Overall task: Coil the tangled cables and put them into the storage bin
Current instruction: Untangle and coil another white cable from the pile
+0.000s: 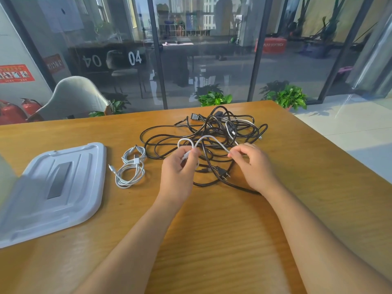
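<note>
A tangle of black cables (212,132) lies on the wooden table (212,230), with a white cable (209,138) threaded through it. My left hand (180,168) grips a small loop of that white cable. My right hand (252,164) pinches the same cable a little further along, so it arches between both hands above the black tangle. A black two-pin plug (222,174) lies between my hands. Two coiled white cables (130,166) rest to the left of the tangle.
A pale grey bin lid (53,187) lies flat at the left. A blurred pale object (6,177) shows at the far left edge. A chair (74,96) and potted plants (288,97) stand beyond the table's far edge by a glass wall.
</note>
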Demonstrator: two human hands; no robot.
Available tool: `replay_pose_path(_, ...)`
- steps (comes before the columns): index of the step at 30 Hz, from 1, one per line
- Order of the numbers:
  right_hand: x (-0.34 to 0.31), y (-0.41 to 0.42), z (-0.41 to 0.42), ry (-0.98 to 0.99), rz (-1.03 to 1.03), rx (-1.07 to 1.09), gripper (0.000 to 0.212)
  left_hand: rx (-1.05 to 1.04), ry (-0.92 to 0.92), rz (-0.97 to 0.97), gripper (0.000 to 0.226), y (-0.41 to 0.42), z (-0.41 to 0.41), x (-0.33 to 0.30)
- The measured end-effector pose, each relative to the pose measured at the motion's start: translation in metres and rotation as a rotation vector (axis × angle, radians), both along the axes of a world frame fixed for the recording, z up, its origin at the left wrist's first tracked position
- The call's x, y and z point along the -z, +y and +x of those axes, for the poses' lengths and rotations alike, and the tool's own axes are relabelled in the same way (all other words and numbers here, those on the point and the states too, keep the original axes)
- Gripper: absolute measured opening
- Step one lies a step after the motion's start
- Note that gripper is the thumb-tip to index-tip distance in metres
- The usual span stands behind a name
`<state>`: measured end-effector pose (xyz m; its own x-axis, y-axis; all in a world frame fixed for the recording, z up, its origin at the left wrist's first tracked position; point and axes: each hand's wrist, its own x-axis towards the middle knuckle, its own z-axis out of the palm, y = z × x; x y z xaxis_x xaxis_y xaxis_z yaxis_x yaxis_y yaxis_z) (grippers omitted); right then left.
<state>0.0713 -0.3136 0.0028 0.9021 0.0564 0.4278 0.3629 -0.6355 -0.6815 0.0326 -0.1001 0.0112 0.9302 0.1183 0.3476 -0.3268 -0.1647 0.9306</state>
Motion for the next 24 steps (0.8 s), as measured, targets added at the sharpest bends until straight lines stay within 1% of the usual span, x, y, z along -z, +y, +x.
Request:
replay_pose_path(4,-0.006,0.016,-0.011,-0.068,-0.004,-0.139,0.016,0.068,0.000,0.149,0.022,-0.007,0.000,0.004)
replay_pose_path(5,-0.007,0.021,-0.013,-0.077,-0.015,-0.174,0.015,0.077,0.001,0.161,0.019,-0.009,-0.001,0.004)
replay_pose_path(9,-0.007,0.035,-0.017,-0.067,-0.042,-0.270,0.014,0.143,-0.036,0.113,0.018,-0.007,-0.002,0.004)
replay_pose_path(11,-0.004,0.032,-0.016,-0.033,-0.046,-0.278,0.019,0.170,-0.040,0.074,0.021,-0.006,-0.003,0.003)
replay_pose_path(14,-0.002,0.023,-0.013,0.011,-0.104,-0.237,0.038,0.172,0.016,0.012,0.027,-0.007,-0.005,0.001)
replay_pose_path(15,-0.001,0.020,-0.010,0.024,-0.136,-0.213,0.042,0.177,0.034,0.006,0.029,-0.007,-0.006,0.000)
replay_pose_path(16,-0.001,0.016,-0.007,0.034,-0.168,-0.185,0.042,0.180,0.052,0.001,0.031,-0.007,-0.006,-0.001)
replay_pose_path(18,0.000,0.006,0.000,0.042,-0.211,-0.110,0.033,0.175,0.074,-0.012,0.035,-0.004,-0.005,-0.002)
replay_pose_path(21,0.003,-0.008,0.005,0.016,-0.203,-0.001,0.021,0.141,0.073,-0.020,0.040,-0.001,-0.003,-0.003)
replay_pose_path(24,0.003,-0.008,0.003,-0.069,-0.172,0.057,0.016,0.115,0.025,0.057,0.037,-0.002,-0.002,0.002)
